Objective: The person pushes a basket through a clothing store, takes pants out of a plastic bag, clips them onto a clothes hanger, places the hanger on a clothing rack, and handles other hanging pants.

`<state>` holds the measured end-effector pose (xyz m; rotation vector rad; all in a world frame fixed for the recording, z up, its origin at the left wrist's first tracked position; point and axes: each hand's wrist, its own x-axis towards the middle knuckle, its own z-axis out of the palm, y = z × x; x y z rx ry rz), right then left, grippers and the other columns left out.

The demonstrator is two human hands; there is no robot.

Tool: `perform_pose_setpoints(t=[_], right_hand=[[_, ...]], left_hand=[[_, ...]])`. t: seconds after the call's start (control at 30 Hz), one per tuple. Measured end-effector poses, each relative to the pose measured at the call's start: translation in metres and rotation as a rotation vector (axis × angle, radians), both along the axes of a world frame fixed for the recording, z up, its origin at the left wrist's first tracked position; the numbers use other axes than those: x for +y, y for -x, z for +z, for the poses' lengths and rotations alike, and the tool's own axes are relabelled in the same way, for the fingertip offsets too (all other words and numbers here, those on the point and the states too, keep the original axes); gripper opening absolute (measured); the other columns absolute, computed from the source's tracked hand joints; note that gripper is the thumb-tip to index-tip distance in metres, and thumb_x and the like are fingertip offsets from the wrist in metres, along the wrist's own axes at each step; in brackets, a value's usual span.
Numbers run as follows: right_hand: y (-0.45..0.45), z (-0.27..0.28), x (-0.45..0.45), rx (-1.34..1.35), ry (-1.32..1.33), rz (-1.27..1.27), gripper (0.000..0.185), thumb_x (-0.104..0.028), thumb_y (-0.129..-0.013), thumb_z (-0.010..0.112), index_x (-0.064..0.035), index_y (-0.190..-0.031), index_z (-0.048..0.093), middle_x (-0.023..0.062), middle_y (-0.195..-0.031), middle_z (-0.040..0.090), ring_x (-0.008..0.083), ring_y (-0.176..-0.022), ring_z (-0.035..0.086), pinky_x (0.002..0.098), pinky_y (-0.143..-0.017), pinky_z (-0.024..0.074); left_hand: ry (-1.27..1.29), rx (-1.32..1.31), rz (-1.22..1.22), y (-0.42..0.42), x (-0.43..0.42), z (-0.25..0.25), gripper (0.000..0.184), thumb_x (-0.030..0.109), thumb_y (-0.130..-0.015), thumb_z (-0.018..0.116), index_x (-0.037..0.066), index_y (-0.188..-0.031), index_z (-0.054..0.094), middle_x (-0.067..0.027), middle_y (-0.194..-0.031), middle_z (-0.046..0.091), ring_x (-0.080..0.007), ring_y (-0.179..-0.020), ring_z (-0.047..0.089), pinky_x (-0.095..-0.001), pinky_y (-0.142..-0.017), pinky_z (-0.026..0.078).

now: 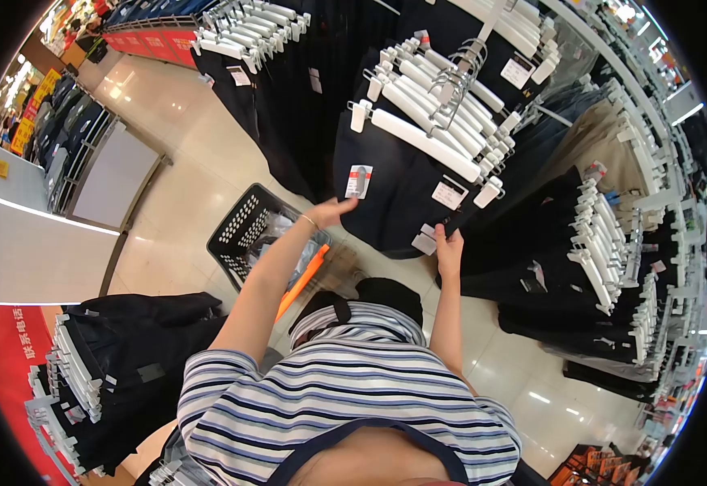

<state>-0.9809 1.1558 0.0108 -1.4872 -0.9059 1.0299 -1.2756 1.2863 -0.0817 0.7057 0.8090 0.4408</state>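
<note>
Black trousers (390,194) hang from a white clip hanger (422,144) at the front of a rack. My left hand (333,212) is at their left edge, its fingers closed on the cloth below a red-and-white tag (359,181). On the opposite side my right hand (449,249) pinches the edge of the trousers, beside small white tags (425,240). A larger white label (450,193) lies higher on the cloth. Parts of the fingers are hidden by the fabric.
A dark shopping basket (236,231) with an orange handle (305,279) stands on the floor by my left forearm. More trousers hang on racks at right (523,235) and lower left (151,348). A grey-white display panel (114,174) stands at far left.
</note>
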Motion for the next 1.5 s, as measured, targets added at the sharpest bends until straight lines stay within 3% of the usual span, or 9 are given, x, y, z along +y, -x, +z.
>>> perform_pose_setpoints(t=[0.1, 0.13, 0.27, 0.47, 0.9, 1.07, 1.3, 1.37, 1.5], right_hand=[[0.003, -0.022, -0.013, -0.138, 0.144, 0.151, 0.03, -0.02, -0.081, 0.067, -0.0002, -0.101, 0.055, 0.0048, -0.095, 0.06, 0.0136, -0.087, 0.057, 0.0258, -0.075, 0.0447], [0.004, -0.039, -0.018, -0.221, 0.105, 0.211, 0.031, -0.02, -0.081, 0.067, -0.0004, -0.102, 0.055, 0.0056, -0.095, 0.06, 0.0146, -0.088, 0.057, 0.0266, -0.077, 0.0449], [0.008, -0.06, -0.032, -0.216, 0.069, 0.164, 0.039, -0.018, -0.082, 0.065, 0.0, -0.113, 0.051, 0.0083, -0.104, 0.059, 0.0187, -0.096, 0.057, 0.0283, -0.085, 0.0428], [0.013, -0.016, -0.046, 0.883, 0.101, -0.146, 0.052, -0.028, -0.087, 0.058, 0.0021, -0.125, 0.041, 0.0127, -0.12, 0.051, 0.0236, -0.107, 0.053, 0.0363, -0.093, 0.0433], [0.018, -0.047, -0.048, 1.122, 0.155, -0.234, 0.038, -0.015, -0.086, 0.059, 0.0, -0.119, 0.047, 0.0126, -0.116, 0.054, 0.0265, -0.105, 0.054, 0.0382, -0.093, 0.044], [0.017, -0.076, -0.057, 0.717, 0.131, -0.193, 0.041, -0.011, -0.085, 0.06, -0.0013, -0.122, 0.046, 0.0095, -0.115, 0.054, 0.0247, -0.107, 0.053, 0.036, -0.093, 0.0415], [0.018, -0.133, -0.044, -0.335, 0.501, 0.007, 0.04, -0.025, -0.089, 0.052, 0.0027, -0.118, 0.047, 0.0167, -0.106, 0.059, 0.0221, -0.093, 0.06, 0.0334, -0.084, 0.0447], [0.035, -0.102, -0.022, -0.04, 0.902, 0.164, 0.042, -0.032, -0.089, 0.05, 0.0026, -0.114, 0.05, 0.0177, -0.104, 0.06, 0.0215, -0.087, 0.062, 0.034, -0.08, 0.0464], [0.101, -0.115, 0.01, -0.136, 0.526, 0.803, 0.046, -0.027, -0.084, 0.06, 0.0, -0.119, 0.049, 0.0128, -0.1, 0.062, 0.0196, -0.086, 0.062, 0.0309, -0.078, 0.0464]], left_hand=[[-0.195, 0.27, -0.263, -0.02, -0.057, 0.055, 0.063, 0.028, -0.083, 0.064, 0.002, -0.132, 0.036, -0.0067, -0.128, 0.048, -0.0191, -0.118, 0.044, -0.0315, -0.101, 0.031], [-0.275, 0.172, -0.246, -0.024, -0.06, -0.027, 0.058, 0.024, -0.083, 0.064, -0.001, -0.13, 0.039, -0.0092, -0.125, 0.05, -0.02, -0.114, 0.047, -0.0309, -0.097, 0.035], [-0.464, 0.426, 0.003, -0.037, -0.078, -0.025, 0.044, 0.026, -0.086, 0.06, -0.002, -0.118, 0.051, -0.01, -0.113, 0.058, -0.0178, -0.099, 0.054, -0.03, -0.087, 0.043], [-0.065, 0.059, 0.519, -0.02, -0.077, 0.027, 0.055, 0.044, -0.088, 0.052, -0.005, -0.112, 0.054, -0.0104, -0.103, 0.062, -0.0174, -0.089, 0.06, -0.029, -0.081, 0.046], [0.273, -0.259, 0.667, -0.013, -0.106, 0.026, 0.05, 0.037, -0.088, 0.055, 0.001, -0.121, 0.047, -0.0107, -0.119, 0.054, -0.023, -0.106, 0.053, -0.0371, -0.092, 0.041], [-0.262, 0.237, 0.578, 0.0, -0.134, -0.01, 0.031, 0.012, -0.089, 0.052, -0.002, -0.117, 0.047, -0.0112, -0.11, 0.057, -0.0203, -0.102, 0.054, -0.0308, -0.089, 0.042], [-1.015, 1.095, 0.463, 0.049, -0.178, 0.032, 0.024, 0.02, -0.082, 0.06, 0.002, -0.098, 0.055, -0.0145, -0.094, 0.059, -0.0283, -0.092, 0.057, -0.0346, -0.077, 0.045], [-0.785, 1.146, 0.383, 0.075, -0.21, 0.027, 0.04, 0.04, -0.079, 0.061, 0.003, -0.093, 0.058, -0.0148, -0.084, 0.061, -0.0325, -0.08, 0.059, -0.0404, -0.069, 0.046], [-0.295, 1.182, 0.072, 0.125, -0.268, 0.017, 0.059, 0.06, -0.075, 0.055, 0.004, -0.09, 0.062, -0.0153, -0.08, 0.064, -0.0328, -0.075, 0.062, -0.0402, -0.066, 0.048]])
